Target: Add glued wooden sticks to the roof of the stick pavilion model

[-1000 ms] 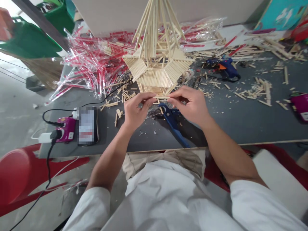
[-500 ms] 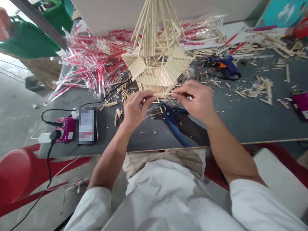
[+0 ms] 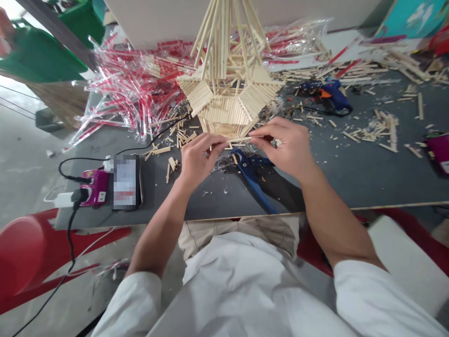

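Between my two hands a thin pale wooden stick (image 3: pixel 238 140) is held nearly level. Its left end is pinched by the thumb and fingers of my left hand (image 3: pixel 200 157). The fingertips of my right hand (image 3: pixel 286 142) close on its other end. Just behind the stick stands a structure built of wooden sticks (image 3: pixel 224 110), with slatted panels below and long sticks rising to a peak. Under and in front of my hands lies a blue-handled cutter (image 3: pixel 254 185), its jaws close to the stick.
A blue glue gun (image 3: pixel 333 96) lies at the right among wood scraps (image 3: pixel 380 131). Red and clear plastic wrappers (image 3: pixel 136 89) are heaped at the back left. A phone (image 3: pixel 125 182) and a purple power adapter (image 3: pixel 95 187) with cables sit at the left edge.
The stick has tilted slightly, its right end now a little higher than its left. Both hands keep hold of it in almost the same place.
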Motion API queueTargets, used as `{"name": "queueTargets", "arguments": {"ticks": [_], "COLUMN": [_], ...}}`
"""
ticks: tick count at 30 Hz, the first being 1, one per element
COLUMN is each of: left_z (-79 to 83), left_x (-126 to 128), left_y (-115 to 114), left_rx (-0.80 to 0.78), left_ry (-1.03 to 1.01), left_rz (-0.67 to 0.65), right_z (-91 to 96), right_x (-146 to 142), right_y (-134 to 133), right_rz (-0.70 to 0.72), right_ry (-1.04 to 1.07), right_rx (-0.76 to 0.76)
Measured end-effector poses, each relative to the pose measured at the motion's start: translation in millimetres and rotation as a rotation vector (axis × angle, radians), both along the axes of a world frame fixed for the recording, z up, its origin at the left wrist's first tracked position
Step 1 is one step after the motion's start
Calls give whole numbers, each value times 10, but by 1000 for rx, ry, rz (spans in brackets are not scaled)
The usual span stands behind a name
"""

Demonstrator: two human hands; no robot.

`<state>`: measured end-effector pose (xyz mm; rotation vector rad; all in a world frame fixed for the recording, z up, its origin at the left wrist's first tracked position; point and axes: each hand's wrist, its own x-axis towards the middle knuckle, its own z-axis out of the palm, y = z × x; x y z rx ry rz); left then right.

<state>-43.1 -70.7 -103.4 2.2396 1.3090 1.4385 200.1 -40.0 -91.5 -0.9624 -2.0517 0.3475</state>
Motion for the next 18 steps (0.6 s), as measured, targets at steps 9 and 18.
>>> {"name": "queueTargets", "arguments": {"ticks": [9, 18], "left_z": [-31, -50], "left_x": [17, 56], "left_y": [-4, -21], "left_rx": [7, 4], "left_ry": [-44, -66], "left_rz": [28, 11], "right_z": [97, -170], "right_x": [359, 47], "right_y": [-503, -912], "right_rz": [-47, -161], "right_ry": [-479, -817], "right_rx": [-246, -322]}}
